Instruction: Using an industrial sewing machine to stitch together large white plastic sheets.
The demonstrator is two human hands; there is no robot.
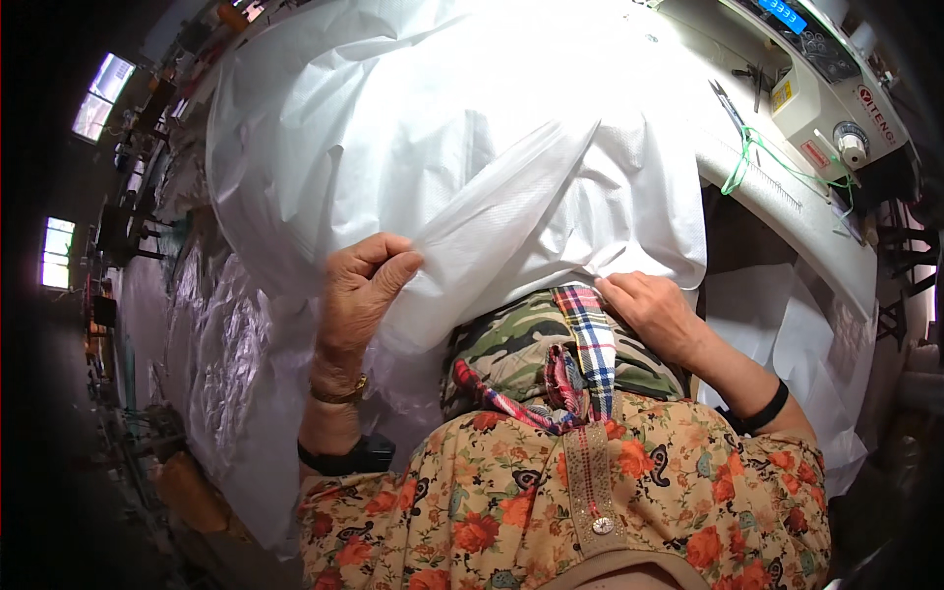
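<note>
A large sheet of white, slightly glossy fabric (pixel 413 147) spreads over the table in front of me and hangs over its near edge onto my lap. My left hand (pixel 366 285) pinches the sheet's edge between thumb and fingers, lifting a fold at the left. Further right, my right hand (pixel 649 310) is closed on the near edge of the same sheet, just above my camouflage trousers (pixel 511 334). A raised crease runs from the left hand up toward the middle of the sheet.
A sewing machine (pixel 836 108) with a dial and lit display stands at the far right. Near it on the white tabletop (pixel 777 211) lie tweezers (pixel 726 103) and tangled green thread (pixel 752 147). Crumpled translucent sheeting (pixel 221 344) piles up at the left; more white sheeting (pixel 762 315) hangs at the right.
</note>
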